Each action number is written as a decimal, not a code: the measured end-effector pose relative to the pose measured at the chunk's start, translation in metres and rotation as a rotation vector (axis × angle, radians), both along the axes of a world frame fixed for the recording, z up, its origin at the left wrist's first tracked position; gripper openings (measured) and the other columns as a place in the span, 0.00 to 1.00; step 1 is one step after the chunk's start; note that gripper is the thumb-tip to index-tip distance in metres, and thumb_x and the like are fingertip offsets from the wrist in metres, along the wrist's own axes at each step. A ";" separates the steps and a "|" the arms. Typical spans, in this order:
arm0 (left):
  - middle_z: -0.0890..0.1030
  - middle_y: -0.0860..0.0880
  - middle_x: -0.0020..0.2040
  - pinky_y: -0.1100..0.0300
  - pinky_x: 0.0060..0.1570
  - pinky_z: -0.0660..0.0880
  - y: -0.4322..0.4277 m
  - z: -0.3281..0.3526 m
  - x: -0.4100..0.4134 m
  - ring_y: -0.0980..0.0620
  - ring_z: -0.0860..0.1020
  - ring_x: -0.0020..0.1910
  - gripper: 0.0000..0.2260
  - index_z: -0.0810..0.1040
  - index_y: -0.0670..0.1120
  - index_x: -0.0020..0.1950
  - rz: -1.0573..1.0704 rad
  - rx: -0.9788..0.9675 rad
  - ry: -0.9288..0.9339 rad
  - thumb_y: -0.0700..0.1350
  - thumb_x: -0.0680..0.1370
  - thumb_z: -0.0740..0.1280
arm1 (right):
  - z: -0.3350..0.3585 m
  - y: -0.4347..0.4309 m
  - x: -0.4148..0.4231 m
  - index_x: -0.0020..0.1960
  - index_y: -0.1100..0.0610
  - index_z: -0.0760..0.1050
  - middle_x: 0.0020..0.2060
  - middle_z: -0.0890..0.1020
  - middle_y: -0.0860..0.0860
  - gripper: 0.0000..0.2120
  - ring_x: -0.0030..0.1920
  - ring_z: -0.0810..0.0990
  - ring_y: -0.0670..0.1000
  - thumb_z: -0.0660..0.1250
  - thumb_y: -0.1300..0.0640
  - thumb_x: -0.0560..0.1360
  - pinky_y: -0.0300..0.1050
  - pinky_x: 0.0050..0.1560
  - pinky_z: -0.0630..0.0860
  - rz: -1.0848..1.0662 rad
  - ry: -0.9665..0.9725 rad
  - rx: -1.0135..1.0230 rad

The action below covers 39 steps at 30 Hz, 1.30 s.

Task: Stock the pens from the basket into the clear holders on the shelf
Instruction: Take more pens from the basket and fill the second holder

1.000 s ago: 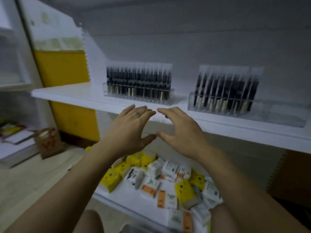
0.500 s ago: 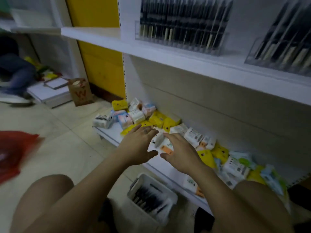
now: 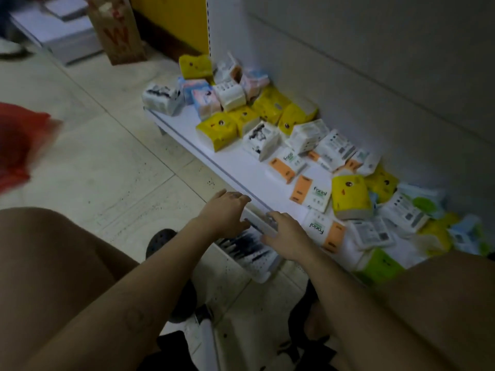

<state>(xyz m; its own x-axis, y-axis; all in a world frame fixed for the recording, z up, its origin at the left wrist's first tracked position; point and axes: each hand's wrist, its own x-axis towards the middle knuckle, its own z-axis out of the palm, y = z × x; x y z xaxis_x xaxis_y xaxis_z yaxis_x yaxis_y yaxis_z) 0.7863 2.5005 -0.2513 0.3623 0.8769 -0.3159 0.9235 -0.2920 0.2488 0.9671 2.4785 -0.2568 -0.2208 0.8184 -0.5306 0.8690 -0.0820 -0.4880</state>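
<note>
Shop aisle, pale tiled floor [image 3: 107, 170], seen from a person crouched w/ bare knees in the foreground. Far left, a red item [image 3: 18, 140], too blurred to identify. Top left, a brown paper bag [image 3: 117, 33] w/ red lettering stands upright on the floor. Lower centre, a dark shoe [image 3: 160, 242] shows btwn the forearms.

The L hand [image 3: 225, 212] reaches forward, fingers bent downward, at the front edge of a low shelf [image 3: 241, 162]. Its thumb lies against a white piece [image 3: 258, 223] that sits btwn the two hands. Grip: can't tell if it clasps the piece or only touches it, due to blur.

Below both hands, a white basket [image 3: 261, 266] rests on the floor against the shelf's front. Dark pens [image 3: 241, 246] lie inside it, partly hidden by the hands.

The R hand [image 3: 289, 236] is just beside the L, fingertips on the same white piece. Grip likewise can't be read.

From centre to right, tissue packs [image 3: 217, 128] in yellow, white, orange, blue and green lie jumbled along the shelf, against its grey back panel.
</note>
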 end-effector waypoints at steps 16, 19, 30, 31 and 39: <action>0.79 0.42 0.54 0.50 0.50 0.72 0.028 -0.163 0.014 0.42 0.76 0.50 0.13 0.76 0.42 0.55 0.146 -0.568 -0.076 0.50 0.81 0.61 | -0.130 0.017 -0.004 0.67 0.60 0.71 0.57 0.76 0.56 0.17 0.57 0.77 0.58 0.66 0.60 0.78 0.51 0.60 0.76 -0.230 0.017 -0.531; 0.79 0.42 0.52 0.51 0.48 0.74 0.027 -0.192 0.017 0.44 0.75 0.47 0.12 0.77 0.40 0.56 0.164 -0.611 -0.105 0.47 0.80 0.61 | -0.157 0.013 -0.011 0.63 0.62 0.75 0.52 0.77 0.55 0.12 0.57 0.77 0.59 0.63 0.61 0.80 0.44 0.51 0.75 -0.304 0.011 -0.531; 0.64 0.38 0.71 0.50 0.65 0.66 0.021 -0.242 0.025 0.39 0.67 0.67 0.25 0.60 0.39 0.74 0.191 -0.791 -0.128 0.48 0.81 0.61 | -0.228 0.025 -0.037 0.65 0.52 0.72 0.56 0.79 0.54 0.18 0.52 0.77 0.56 0.66 0.53 0.76 0.53 0.55 0.78 -0.572 0.017 -0.683; 0.62 0.38 0.72 0.50 0.66 0.65 0.022 -0.244 0.025 0.39 0.66 0.68 0.25 0.60 0.39 0.74 0.184 -0.795 -0.125 0.48 0.81 0.61 | -0.231 0.025 -0.036 0.68 0.51 0.70 0.58 0.78 0.54 0.21 0.54 0.77 0.56 0.66 0.52 0.76 0.56 0.58 0.77 -0.584 0.012 -0.708; 0.71 0.40 0.64 0.47 0.62 0.70 0.020 -0.256 0.022 0.40 0.70 0.62 0.18 0.73 0.42 0.65 0.132 -0.739 -0.102 0.50 0.79 0.61 | -0.248 0.033 -0.047 0.70 0.54 0.68 0.65 0.74 0.55 0.19 0.61 0.73 0.57 0.58 0.50 0.81 0.57 0.65 0.73 -0.711 -0.001 -0.790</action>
